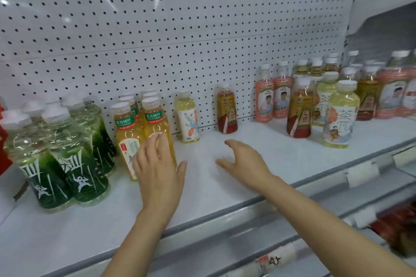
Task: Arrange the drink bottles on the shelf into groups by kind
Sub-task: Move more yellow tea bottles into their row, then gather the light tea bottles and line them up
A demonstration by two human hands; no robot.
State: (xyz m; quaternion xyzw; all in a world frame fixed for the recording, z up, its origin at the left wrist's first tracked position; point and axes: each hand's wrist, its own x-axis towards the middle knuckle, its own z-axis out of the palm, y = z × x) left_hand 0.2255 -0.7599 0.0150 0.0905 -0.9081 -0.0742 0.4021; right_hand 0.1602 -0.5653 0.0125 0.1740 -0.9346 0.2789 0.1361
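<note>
Two hands at a shelf (225, 186) of drink bottles
The left hand (158, 171) lies with straight fingers against the yellow bottles (144, 128), beside the green bottles (67, 155); the right hand (244, 163) hovers open, holding nothing, over bare shelf, with a pale bottle (188, 119), a red bottle (227, 112) and mixed bottles (337, 99) beyond

We see glossy clear plastic bottles (67, 153) with smooth printed labels at lower left, standing on a matt white shelf (225, 186). Behind, a perforated white panel (157, 29) carries shiny reflections at upper left.
</note>
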